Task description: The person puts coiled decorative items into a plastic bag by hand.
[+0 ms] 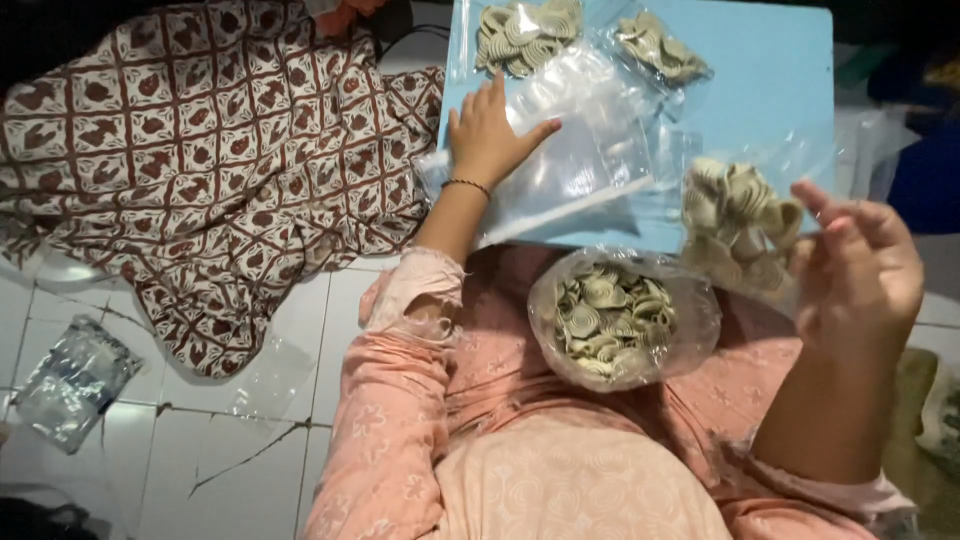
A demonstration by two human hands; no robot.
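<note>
Blue table [770, 70] holds two filled snack bags; my left hand [490, 135] lies flat, released, on empty bags [580, 150]; my right hand [860, 270] seemingly pinches a third snack bag [735, 215].

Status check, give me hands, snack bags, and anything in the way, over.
Left hand flat on empty clear bags. Right hand holds small filled bag. Big open snack bag in lap. Nothing blocking.

A brown patterned cloth [200, 150] lies crumpled on the white tiled floor [200, 450] — a crinkled plastic packet [72, 382] nearby.
</note>
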